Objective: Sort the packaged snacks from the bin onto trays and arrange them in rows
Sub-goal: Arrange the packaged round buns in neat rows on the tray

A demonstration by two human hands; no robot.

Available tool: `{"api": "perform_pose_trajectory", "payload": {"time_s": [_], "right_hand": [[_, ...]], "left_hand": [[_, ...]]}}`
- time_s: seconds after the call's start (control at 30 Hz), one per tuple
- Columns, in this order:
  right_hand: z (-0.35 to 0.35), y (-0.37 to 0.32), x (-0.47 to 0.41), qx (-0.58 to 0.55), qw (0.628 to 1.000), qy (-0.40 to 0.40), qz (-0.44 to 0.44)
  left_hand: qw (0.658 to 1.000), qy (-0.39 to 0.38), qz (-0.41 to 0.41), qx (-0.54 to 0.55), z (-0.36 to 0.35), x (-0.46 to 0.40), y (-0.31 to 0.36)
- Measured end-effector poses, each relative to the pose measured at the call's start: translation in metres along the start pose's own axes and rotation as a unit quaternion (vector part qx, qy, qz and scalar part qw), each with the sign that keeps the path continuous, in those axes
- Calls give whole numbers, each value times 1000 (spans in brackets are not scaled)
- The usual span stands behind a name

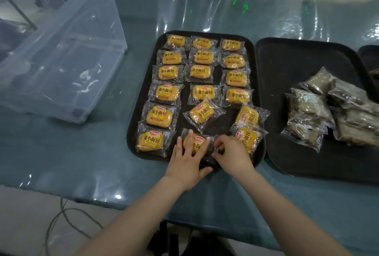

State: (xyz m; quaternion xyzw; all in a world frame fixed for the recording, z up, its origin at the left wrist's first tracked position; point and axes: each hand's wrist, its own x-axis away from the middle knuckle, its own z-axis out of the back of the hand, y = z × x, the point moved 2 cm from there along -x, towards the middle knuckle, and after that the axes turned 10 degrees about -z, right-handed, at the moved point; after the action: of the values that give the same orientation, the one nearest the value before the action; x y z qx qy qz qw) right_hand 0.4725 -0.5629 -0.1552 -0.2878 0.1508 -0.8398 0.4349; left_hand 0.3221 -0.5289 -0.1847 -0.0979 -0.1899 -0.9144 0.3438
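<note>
A black tray [141, 112] holds several yellow bread packets in three rows. At its near edge lies one yellow packet [198, 143]. My left hand [185, 161] rests flat on that packet with fingers straight. My right hand [231, 155] pinches the clear wrapper end of the same packet with curled fingers. A tilted packet [202, 113] lies in the middle column, and two turned packets [247, 116] sit at the tray's near right. A second black tray [287, 71] to the right carries a heap of brownish packets [320, 108].
A clear plastic bin [61, 61] stands at the left, with no snacks visible inside. A third dark tray edge [371, 52] shows at the far right. The table has a glossy teal plastic cover [82, 153]. Cables lie on the floor below.
</note>
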Motion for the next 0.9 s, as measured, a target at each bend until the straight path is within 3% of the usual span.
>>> {"api": "perform_pose_trajectory", "payload": {"time_s": [0.2,0.27,0.37,0.47,0.6,0.73,0.9], "right_hand": [[32,-16,-42,-1,991,90,103],[33,-30,-64,60,984,67,153],[30,-46,-90,176,959,-36,218],[24,-48,-102,208,951,-71,219],[10,-41,-94,146,971,-38,187],[6,-33,-84,93,977,-41,188],[35,-10,-70,85,978,67,178]], "left_hand": [[999,34,38,-18,-3,3,6],[997,47,53,-20,-3,3,10],[995,44,89,-8,-3,2,11],[991,41,126,8,-2,1,9],[989,53,129,41,-2,3,9],[988,113,106,28,1,7,13],[983,172,52,41,15,3,14]]}}
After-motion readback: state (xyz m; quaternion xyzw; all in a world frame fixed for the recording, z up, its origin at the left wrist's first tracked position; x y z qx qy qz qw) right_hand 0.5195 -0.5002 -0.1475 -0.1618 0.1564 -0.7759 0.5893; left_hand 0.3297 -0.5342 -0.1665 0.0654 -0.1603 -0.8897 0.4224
